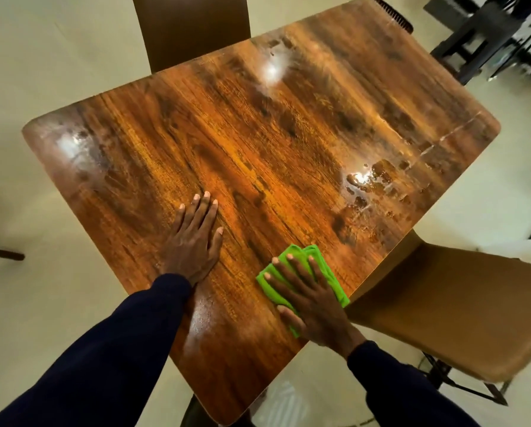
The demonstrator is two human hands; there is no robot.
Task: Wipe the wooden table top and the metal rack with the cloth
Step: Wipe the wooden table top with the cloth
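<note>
The right hand [315,300] presses flat, fingers straight, on a folded bright green cloth [326,266]. Just left of it, the left hand [193,241] rests flat, grasping nothing, on the glossy brown wooden table top [289,134].

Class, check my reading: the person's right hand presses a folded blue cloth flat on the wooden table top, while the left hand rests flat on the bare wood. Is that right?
One detail is wrong: the folded cloth is bright green, not blue, as the head view shows. The rest holds: the right hand presses it flat on the wooden table top, and the left hand rests flat on the bare wood.
</note>
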